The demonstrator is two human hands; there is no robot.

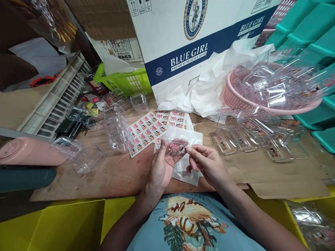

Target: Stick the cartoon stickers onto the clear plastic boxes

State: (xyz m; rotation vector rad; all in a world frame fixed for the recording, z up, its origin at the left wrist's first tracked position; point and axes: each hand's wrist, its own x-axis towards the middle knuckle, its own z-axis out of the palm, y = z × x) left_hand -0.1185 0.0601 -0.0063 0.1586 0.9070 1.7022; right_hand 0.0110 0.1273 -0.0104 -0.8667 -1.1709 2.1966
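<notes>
A small clear plastic box (177,148) with pink lettering and a cartoon picture lies in my left hand (161,167), the thumb closed along its left edge. My right hand (206,162) pinches the right end of the box; whether thumb and finger grip the plastic or the edge of the printed sticker is hard to tell. Under my hands lies white backing paper (195,137). Just left of it are sheets of printed stickers (146,130) in rows. Several clear boxes with stickers (234,139) lie to the right of my right hand.
Stacked clear boxes (116,127) stand left of the sticker sheets. A pink basket (230,94) piled with clear boxes is at the right, before teal bins (314,42). Crumpled white paper (204,94) lies against a beer carton (167,42). A pink bottle (28,151) lies at far left.
</notes>
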